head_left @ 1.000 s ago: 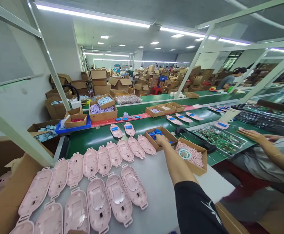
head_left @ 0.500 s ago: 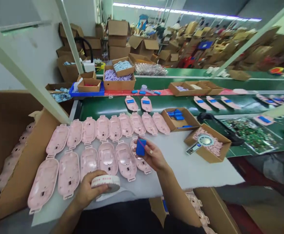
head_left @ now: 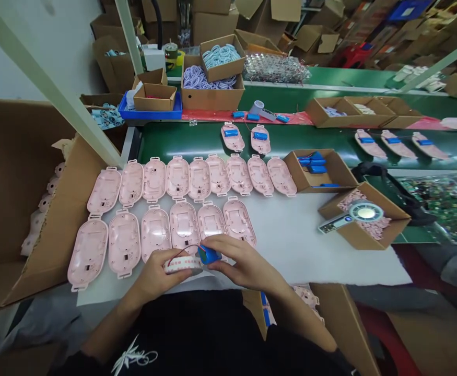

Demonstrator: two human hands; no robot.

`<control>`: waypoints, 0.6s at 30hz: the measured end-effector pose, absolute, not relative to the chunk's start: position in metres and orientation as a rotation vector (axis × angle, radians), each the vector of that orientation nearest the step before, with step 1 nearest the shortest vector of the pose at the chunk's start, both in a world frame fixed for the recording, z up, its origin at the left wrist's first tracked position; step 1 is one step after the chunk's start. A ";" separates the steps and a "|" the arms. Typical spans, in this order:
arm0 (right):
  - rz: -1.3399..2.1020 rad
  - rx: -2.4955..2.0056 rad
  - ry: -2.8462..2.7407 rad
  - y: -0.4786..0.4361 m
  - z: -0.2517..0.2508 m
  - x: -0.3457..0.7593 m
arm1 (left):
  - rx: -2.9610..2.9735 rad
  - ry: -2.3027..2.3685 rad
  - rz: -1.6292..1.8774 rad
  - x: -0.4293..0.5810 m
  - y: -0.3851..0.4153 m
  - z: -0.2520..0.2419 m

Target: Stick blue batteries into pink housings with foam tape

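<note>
My left hand [head_left: 158,278] is closed around a roll of white tape [head_left: 183,264] with red printing along its side. Between the fingers and thumb of my right hand [head_left: 244,262] is a blue battery pack [head_left: 208,254] with a thin dark red wire. The pack is up against the right side of the roll; whether it sticks to the tape I cannot tell. Just beyond both hands, pink plastic shells [head_left: 184,222] lie open side up in two rows on a white sheet [head_left: 291,237].
A carton of blue battery packs [head_left: 332,177] and a carton of small pink parts [head_left: 385,237], with a small fan [head_left: 365,211] on it, stand at the right. A large carton [head_left: 44,250] is at the left. Behind runs a green conveyor [head_left: 181,143] carrying shells with batteries.
My right hand has brought the battery pack down and left to the tape roll. My left hand has moved slightly right and up with the roll. The view has tilted downward.
</note>
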State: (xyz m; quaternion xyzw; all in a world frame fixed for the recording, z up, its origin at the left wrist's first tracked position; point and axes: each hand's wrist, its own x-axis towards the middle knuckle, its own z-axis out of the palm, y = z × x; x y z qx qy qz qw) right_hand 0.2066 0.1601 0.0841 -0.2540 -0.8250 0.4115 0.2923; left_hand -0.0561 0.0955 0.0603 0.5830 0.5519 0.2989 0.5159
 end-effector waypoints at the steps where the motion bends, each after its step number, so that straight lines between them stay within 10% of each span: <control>1: 1.091 -0.680 -2.226 0.159 0.083 0.207 | 1.401 1.342 0.734 -0.057 0.094 0.059; 18: 1.356 -0.696 -1.751 0.131 0.033 0.187 | 1.354 1.335 0.967 -0.063 0.089 0.046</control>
